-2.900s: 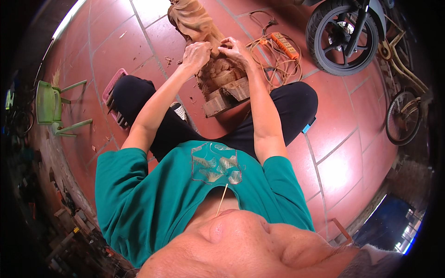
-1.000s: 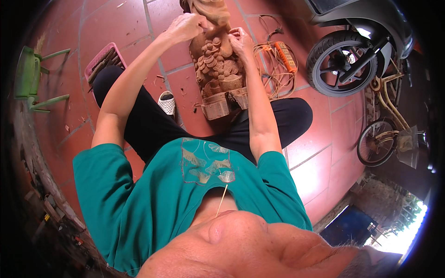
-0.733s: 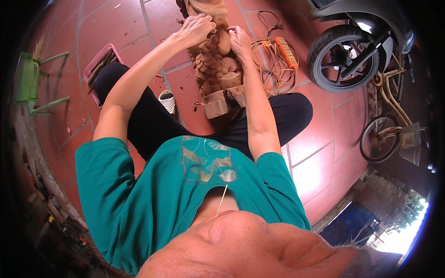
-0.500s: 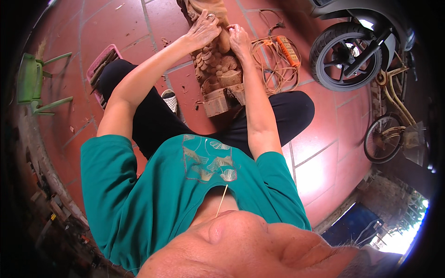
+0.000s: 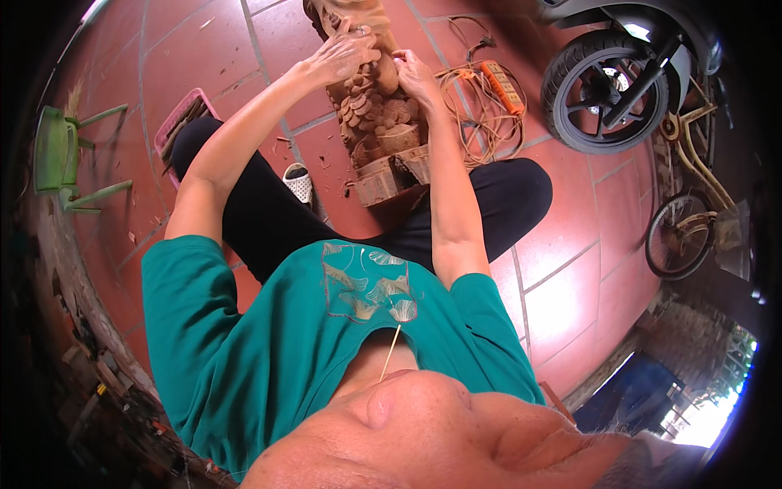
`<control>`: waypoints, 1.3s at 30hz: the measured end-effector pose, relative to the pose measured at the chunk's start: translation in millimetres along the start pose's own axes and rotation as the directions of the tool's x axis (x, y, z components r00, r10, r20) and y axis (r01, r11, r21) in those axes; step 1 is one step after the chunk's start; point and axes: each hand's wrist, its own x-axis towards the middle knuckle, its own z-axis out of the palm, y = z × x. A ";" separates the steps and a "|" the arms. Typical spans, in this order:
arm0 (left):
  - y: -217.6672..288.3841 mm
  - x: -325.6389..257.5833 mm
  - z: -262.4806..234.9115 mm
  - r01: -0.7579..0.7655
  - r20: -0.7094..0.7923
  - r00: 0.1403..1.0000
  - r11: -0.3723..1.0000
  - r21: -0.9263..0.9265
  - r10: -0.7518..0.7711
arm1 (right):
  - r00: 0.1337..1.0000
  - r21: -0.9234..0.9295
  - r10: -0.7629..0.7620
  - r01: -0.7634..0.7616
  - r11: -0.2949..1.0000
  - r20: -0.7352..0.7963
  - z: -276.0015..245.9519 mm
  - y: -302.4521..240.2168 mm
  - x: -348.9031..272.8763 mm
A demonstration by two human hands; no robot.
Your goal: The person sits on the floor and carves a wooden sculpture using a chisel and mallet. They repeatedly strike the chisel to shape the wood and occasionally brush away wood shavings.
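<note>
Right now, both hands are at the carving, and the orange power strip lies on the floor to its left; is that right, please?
Not quite: the head view shows the orange power strip on the floor to the right of the carving; the left hand and right hand are both there.

I can read no words, numbers, labels or signs anywhere around me. The framed print [image 5: 371, 281] on the chest of my green shirt [image 5: 252, 350] shows pale fan-shaped figures, with no lettering I can make out. Any marking on the orange power strip [image 5: 502, 87], lying toward the right edge of the tiled floor [image 5: 562, 236], is too small to tell.
</note>
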 end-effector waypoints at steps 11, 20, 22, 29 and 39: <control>11.0 4.0 8.3 -0.081 0.045 0.996 0.991 0.108 0.076 | 0.962 0.150 0.045 -0.089 0.985 0.270 -9.6 6.2 -4.4; 16.2 8.9 -19.5 0.070 0.158 0.985 0.998 -0.001 -0.069 | 0.949 0.159 -0.053 0.003 0.987 0.311 -28.2 -1.9 -14.8; 9.5 9.9 -3.2 0.079 -0.055 0.995 0.997 -0.003 -0.080 | 0.950 0.213 -0.052 -0.015 0.977 0.306 -24.9 2.5 -12.8; 30.0 5.9 -0.7 -0.053 0.072 0.996 0.998 0.018 0.052 | 0.959 0.129 -0.027 -0.011 0.992 0.284 -22.9 1.6 -10.5; 18.9 8.9 -11.2 0.239 0.022 0.971 0.970 -0.031 -0.239 | 0.967 0.153 -0.007 -0.033 0.988 0.253 -24.7 -9.2 -16.5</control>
